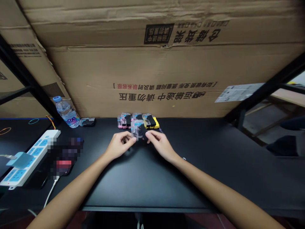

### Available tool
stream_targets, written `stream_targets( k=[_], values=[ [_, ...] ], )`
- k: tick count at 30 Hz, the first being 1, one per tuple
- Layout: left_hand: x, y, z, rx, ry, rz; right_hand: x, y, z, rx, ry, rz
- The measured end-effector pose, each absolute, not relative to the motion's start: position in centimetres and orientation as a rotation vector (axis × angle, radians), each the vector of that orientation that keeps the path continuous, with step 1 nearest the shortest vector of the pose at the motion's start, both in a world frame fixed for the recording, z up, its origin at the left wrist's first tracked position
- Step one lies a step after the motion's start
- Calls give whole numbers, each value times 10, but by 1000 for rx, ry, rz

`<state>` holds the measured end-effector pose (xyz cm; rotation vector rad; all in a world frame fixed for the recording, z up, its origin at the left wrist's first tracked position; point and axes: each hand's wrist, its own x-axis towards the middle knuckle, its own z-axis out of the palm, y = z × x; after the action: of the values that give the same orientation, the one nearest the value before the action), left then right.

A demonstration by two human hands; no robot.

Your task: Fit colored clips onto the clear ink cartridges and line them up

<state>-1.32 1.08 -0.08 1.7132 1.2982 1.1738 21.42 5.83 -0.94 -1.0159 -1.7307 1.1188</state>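
Between my two hands, raised a little above the black table, is a small flat case [138,130] of clear and black plastic with light blue marks. My left hand [121,143] pinches its clear end between thumb and fingers. The fingers of my right hand [162,144] close on its black end. Just behind it, against the cardboard, a row of similar clear-and-black cases lies on the table. Pink parts show under the left case [124,121] and a yellow part under the right case [149,121]. The held case partly hides the middle of the row.
A large cardboard sheet [152,66] stands along the table's back edge. On the left are a water bottle [67,113], another small case [88,122], a white power strip [32,159] and a phone [66,162] with a cable. Dark shelf posts flank the table [143,184].
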Motion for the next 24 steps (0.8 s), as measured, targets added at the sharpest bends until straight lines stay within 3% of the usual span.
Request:
stream_targets(
  k=[7, 12, 17, 24],
  values=[
    [-15, 14, -7, 1792, 1272, 1079, 216, 58, -12, -973, -1843, 1191],
    [-15, 14, -8, 1733, 1315, 1217, 217, 59, -12, -1034, -1774, 1128],
    [-12, 12, -9, 1846, 1304, 1069, 211, 56, -14, -950, -1880, 1231],
    [-14, 10, -10, 2011, 1379, 1093, 203, 45, -17, -920, -1838, 1106]
  ],
)
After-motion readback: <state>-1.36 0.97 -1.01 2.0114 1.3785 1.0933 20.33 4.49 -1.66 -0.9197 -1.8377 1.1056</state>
